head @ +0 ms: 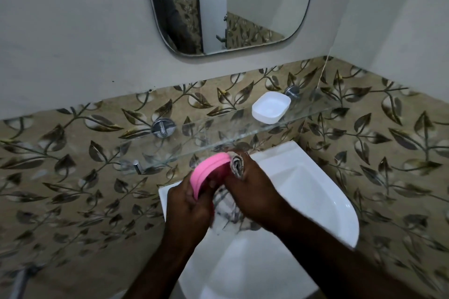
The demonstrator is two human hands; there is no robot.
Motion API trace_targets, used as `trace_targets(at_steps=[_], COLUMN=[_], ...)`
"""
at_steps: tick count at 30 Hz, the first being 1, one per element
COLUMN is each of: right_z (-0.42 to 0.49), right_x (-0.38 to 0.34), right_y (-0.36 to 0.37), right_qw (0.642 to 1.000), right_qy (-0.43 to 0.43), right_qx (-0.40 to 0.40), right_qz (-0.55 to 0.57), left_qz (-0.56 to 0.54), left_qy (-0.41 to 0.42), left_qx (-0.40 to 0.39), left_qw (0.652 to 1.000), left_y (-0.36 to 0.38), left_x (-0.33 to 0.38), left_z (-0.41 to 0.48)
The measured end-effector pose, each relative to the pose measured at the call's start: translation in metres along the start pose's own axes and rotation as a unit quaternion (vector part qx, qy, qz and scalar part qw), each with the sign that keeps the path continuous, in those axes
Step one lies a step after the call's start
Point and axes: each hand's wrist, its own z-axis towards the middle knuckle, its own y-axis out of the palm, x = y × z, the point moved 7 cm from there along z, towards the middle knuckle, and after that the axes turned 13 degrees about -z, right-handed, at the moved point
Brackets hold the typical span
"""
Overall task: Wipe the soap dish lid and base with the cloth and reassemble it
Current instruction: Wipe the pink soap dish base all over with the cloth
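Note:
A pink soap dish lid (206, 173) is held on edge above the sink, gripped from below by my left hand (188, 211). My right hand (252, 192) presses a bunched grey-and-white patterned cloth (237, 165) against the lid's right side; more cloth (228, 216) hangs down between my hands. The white soap dish base (271, 107) sits open side up on the glass shelf, apart from both hands.
A glass shelf (218, 138) on chrome brackets (162, 127) runs along the leaf-patterned tile wall. Below it is a white corner sink (315, 201). A mirror (230, 5) hangs above, and a chrome fitting (137, 167) sticks out to the left.

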Motion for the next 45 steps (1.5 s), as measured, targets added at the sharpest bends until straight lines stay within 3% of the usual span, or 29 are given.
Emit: trace_targets(at_steps=[6, 10, 12, 16, 19, 23, 27, 30, 34, 38, 41, 43, 45], right_z=[-0.012, -0.009, -0.001, 0.017, 0.015, -0.006, -0.015, -0.024, -0.021, -0.006, -0.001, -0.002, -0.013], right_x=[0.005, 0.002, -0.010, -0.041, -0.037, -0.014, 0.007, 0.018, 0.020, -0.025, -0.051, -0.043, -0.031], right_y=[0.023, 0.025, 0.017, 0.001, 0.008, 0.026, 0.028, 0.024, -0.009, -0.038, -0.019, 0.002, 0.015], right_qw=[0.996, 0.998, 1.000, 0.992, 0.984, 0.997, 0.989, 0.978, 0.985, 0.993, 0.950, 0.909, 0.904], right_qy=[0.052, 0.046, 0.016, -0.060, -0.071, -0.021, 0.092, 0.136, 0.143, -0.013, -0.166, -0.199, -0.170], right_qx=[-0.016, -0.018, -0.017, -0.031, -0.045, -0.035, -0.063, -0.099, -0.001, 0.099, 0.106, 0.100, 0.114], right_qz=[0.066, 0.042, 0.016, -0.106, -0.156, -0.063, 0.102, 0.123, 0.099, -0.060, -0.242, -0.353, -0.375], left_qz=[-0.090, -0.221, -0.267, -0.289, -0.288, -0.283, -0.331, -0.399, -0.400, -0.379, -0.383, -0.401, -0.406], left_qy=[-0.030, -0.123, -0.141, -0.161, -0.148, -0.172, -0.187, -0.162, -0.172, -0.199, -0.202, -0.197, -0.204], left_qx=[0.142, 0.209, 0.212, 0.150, 0.168, 0.256, 0.317, 0.297, 0.255, 0.207, 0.146, 0.135, 0.165], left_qw=[0.985, 0.945, 0.929, 0.932, 0.931, 0.908, 0.869, 0.852, 0.863, 0.880, 0.890, 0.884, 0.875], left_y=[-0.011, -0.015, -0.014, -0.005, -0.006, -0.016, -0.024, -0.027, -0.027, -0.015, 0.001, 0.003, -0.005], left_x=[0.008, -0.016, -0.023, -0.023, -0.020, -0.026, -0.037, -0.035, -0.038, -0.039, -0.032, -0.027, -0.031], left_z=[0.003, 0.002, 0.003, 0.005, 0.005, -0.002, -0.001, 0.016, 0.024, 0.020, 0.019, 0.020, 0.019])
